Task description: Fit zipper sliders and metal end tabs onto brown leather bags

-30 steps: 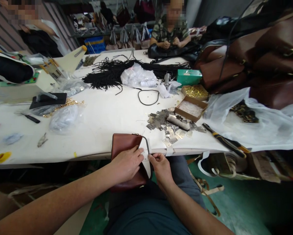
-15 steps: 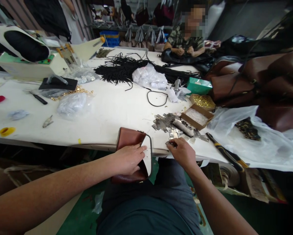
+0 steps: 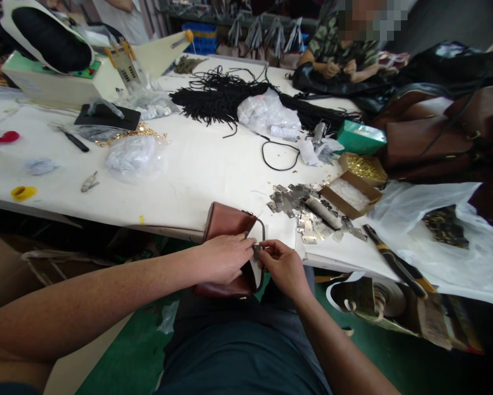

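A small brown leather pouch (image 3: 229, 223) hangs over the near edge of the white table (image 3: 197, 175), with a white lining flap edged by a dark trim. My left hand (image 3: 224, 259) is closed on the pouch's opening, fingers pressing the flap. My right hand (image 3: 283, 267) pinches a small silver metal plate (image 3: 257, 251) right at the flap's edge, touching my left fingertips. More such metal plates (image 3: 296, 206) lie in a loose heap on the table just beyond.
A cardboard box of white bits (image 3: 350, 193), a box of gold fittings (image 3: 364, 168), a teal box (image 3: 360, 137), a black-and-yellow tool (image 3: 397, 266), black cords (image 3: 217, 99), plastic bags and brown bags (image 3: 440, 131) crowd the table. A person (image 3: 345, 52) works at the far side.
My right hand took a metal plate from the heap and brought it back to the pouch's flap. My left hand kept its hold on the pouch. The camera shifted left and down.
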Demonstrator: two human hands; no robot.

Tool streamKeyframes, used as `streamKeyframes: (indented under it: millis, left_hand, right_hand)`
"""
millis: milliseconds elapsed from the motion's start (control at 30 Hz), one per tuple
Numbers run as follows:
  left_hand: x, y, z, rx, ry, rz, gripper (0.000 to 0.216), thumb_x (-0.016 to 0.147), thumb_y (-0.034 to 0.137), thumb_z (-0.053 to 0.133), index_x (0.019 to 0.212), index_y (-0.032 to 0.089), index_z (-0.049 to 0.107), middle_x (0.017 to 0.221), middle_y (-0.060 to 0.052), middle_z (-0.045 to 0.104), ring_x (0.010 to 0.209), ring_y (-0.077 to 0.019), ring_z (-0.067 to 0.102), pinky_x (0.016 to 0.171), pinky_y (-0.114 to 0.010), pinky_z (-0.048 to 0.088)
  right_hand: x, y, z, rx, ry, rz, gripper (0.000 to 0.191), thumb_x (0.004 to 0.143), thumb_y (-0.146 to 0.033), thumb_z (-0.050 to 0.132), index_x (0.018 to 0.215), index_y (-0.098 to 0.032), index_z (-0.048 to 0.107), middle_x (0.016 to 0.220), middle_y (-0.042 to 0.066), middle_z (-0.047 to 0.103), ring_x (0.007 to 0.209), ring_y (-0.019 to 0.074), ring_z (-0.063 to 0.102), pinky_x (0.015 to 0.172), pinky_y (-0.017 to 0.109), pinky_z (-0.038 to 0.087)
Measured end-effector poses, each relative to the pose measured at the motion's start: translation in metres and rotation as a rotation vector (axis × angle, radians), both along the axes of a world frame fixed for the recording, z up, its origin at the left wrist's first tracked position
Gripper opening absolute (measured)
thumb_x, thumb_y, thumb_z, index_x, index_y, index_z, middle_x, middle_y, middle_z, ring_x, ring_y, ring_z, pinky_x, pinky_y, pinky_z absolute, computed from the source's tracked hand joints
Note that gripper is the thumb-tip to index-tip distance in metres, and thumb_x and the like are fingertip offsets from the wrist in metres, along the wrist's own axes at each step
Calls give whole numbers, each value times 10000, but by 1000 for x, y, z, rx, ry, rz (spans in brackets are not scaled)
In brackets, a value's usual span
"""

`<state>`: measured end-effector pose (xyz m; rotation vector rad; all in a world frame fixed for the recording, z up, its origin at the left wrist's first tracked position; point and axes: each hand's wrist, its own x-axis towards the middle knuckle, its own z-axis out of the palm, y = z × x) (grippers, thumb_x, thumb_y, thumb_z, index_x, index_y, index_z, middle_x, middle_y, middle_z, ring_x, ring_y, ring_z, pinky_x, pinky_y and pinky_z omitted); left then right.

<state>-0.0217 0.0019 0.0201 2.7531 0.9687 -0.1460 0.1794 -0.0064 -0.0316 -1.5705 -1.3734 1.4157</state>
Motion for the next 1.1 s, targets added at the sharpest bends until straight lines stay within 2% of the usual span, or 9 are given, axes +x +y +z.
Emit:
streamKeyframes:
  millis: [100,200,333,467,600,733,967,1100]
  left_hand:
    - [1,1,4,-14,-4,2,397,898,275,670,1250,93,646,1421,-188,613,1260,-313,614,1099,-415,479]
    - [0,1,5,-14,-14,-10,403,899,261,669,1273,115,638,1419,-170,611,1248,-311,615,1073,-416,493]
    - [-3,3,1,-24,-34,-22,379,893,274,677,1251,151,654,1436,-151,598,1254,-309,602,1036,-416,511]
    - [-4,6,-2,-31,-48,-22,340,903,276,646,1225,168,672,1408,-138,613,1218,-302,608,1013,-419,516]
    - [-2,6,0,-42,-38,-33,345,914,221,593,1242,149,674,1392,-147,618,1211,-302,610,1023,-421,512]
    - [-2,6,-1,-29,-29,-39,364,924,183,567,1274,147,663,1407,-152,602,1235,-302,592,1035,-419,502]
    - [2,5,-3,-29,-3,-28,361,961,175,523,1292,151,666,1382,-144,612,1207,-300,585,998,-426,524]
    - [2,3,-5,5,-7,-8,371,936,168,557,1293,160,655,1446,-147,571,1252,-313,550,981,-420,537]
  right_hand:
    - [-1,1,3,133,-202,38,185,840,-360,693,959,-231,753,730,9,736,631,194,669,607,304,476]
    - [-1,3,5,177,-312,38,150,848,-328,680,946,-238,751,720,-2,731,646,188,660,622,299,451]
    - [1,4,0,122,-208,35,190,854,-374,689,960,-227,746,698,-7,704,617,177,620,581,290,427]
    - [3,6,-5,89,-75,19,276,878,-388,675,1082,-222,761,717,-6,706,643,181,632,609,293,457]
    - [1,6,-1,166,-243,83,218,908,-329,637,1043,-258,792,824,9,764,722,193,675,674,305,460]
    - [3,7,1,194,-403,110,167,904,-338,648,998,-259,762,734,-4,720,687,193,645,631,301,407]
    - [2,6,-4,232,-495,124,146,908,-312,654,1038,-288,717,756,-17,720,673,185,637,626,295,379]
    - [9,10,1,254,-444,94,175,902,-329,673,1069,-288,703,753,-23,711,665,184,643,634,295,420]
